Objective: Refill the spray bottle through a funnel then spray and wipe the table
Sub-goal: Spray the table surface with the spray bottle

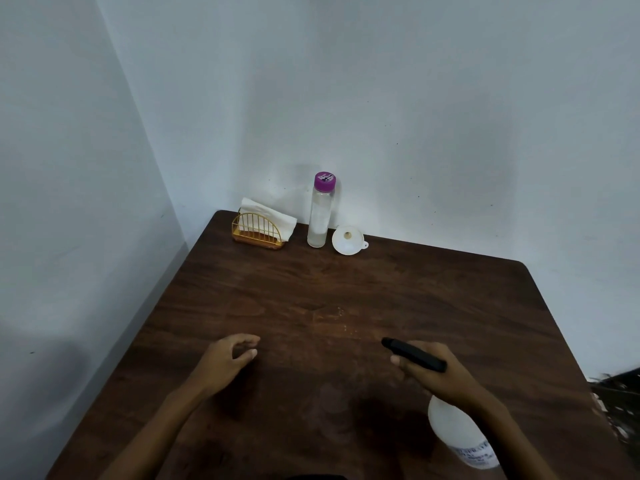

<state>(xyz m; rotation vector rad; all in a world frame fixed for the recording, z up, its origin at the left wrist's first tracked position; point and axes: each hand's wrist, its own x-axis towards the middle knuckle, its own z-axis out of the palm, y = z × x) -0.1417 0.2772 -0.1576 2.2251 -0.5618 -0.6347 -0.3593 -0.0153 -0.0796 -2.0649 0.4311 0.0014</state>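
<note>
clutching the tilted spray bottle (460,431) at its neck, right grip (437,374) points its nozzle toward the funnel (347,241); left grip (227,358) loosely curled, empty, over the brown bench (346,289).

Two slender bare forearms show low in the frame: the left forearm (166,427) at lower left, the right forearm (509,431) at lower right. The left hand (227,358) and right hand (436,374) are bare, with short nails. A thin dark strip (317,477) at the bottom centre edge may be clothing; too little shows to tell.
</note>
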